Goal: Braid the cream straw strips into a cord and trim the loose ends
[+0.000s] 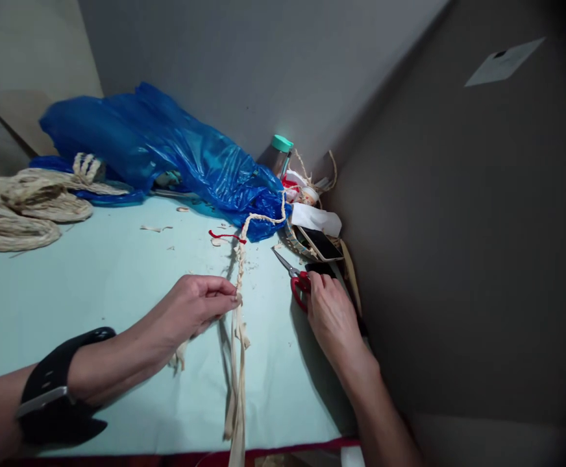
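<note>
My left hand (205, 301) is closed, thumb and fingers pinching a pale braided cord (241, 263) made of dried plant-like strips. Above the pinch the cord is plaited; below it, loose flat strips (237, 389) hang down past the table's front edge. A red string (227, 235) is tied around the cord farther up, and its far end runs onto a blue plastic bag. Over on the right, my right hand (332, 311) has its fingers curled at the red handles of a pair of scissors (290, 266), whose blades point away to the left. Its fingertips are partly hidden.
The blue plastic bag (180, 149) lies at the back, beside a bundle of dried strips (24, 201) at left. A basket (298, 241) holding a phone (319, 243) and a bottle with a green lid (282, 144) stand by the right wall. Scraps litter the pale tabletop (132, 279).
</note>
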`<state>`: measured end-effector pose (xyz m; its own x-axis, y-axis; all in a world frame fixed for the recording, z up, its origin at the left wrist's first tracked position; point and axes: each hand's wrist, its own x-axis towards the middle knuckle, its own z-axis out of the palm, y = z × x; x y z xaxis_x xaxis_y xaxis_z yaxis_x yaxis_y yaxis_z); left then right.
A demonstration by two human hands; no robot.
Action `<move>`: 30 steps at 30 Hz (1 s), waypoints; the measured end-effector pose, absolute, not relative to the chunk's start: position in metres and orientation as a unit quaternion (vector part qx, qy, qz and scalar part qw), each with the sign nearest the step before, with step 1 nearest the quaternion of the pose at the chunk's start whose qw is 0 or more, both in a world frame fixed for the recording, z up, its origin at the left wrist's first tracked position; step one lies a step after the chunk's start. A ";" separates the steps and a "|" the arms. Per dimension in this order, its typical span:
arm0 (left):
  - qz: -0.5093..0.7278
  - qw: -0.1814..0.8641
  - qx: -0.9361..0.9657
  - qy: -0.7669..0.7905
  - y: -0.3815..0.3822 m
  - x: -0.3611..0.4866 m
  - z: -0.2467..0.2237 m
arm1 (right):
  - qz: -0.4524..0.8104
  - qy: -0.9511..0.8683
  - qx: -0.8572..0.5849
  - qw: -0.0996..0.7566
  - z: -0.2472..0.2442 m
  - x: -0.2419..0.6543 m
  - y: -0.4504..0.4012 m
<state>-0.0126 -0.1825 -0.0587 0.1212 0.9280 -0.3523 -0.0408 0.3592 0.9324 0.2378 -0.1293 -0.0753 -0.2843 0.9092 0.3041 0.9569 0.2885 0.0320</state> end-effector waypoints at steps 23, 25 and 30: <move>0.488 0.603 0.406 0.483 -0.183 -0.018 -0.051 | 0.165 -0.865 -0.431 0.197 -0.029 0.195 -0.189; 0.490 0.593 0.411 0.489 -0.182 -0.018 -0.053 | 0.155 -0.866 -0.434 0.194 -0.030 0.193 -0.187; 0.495 0.582 0.423 0.487 -0.179 -0.017 -0.055 | 0.126 -0.874 -0.434 0.179 -0.033 0.194 -0.183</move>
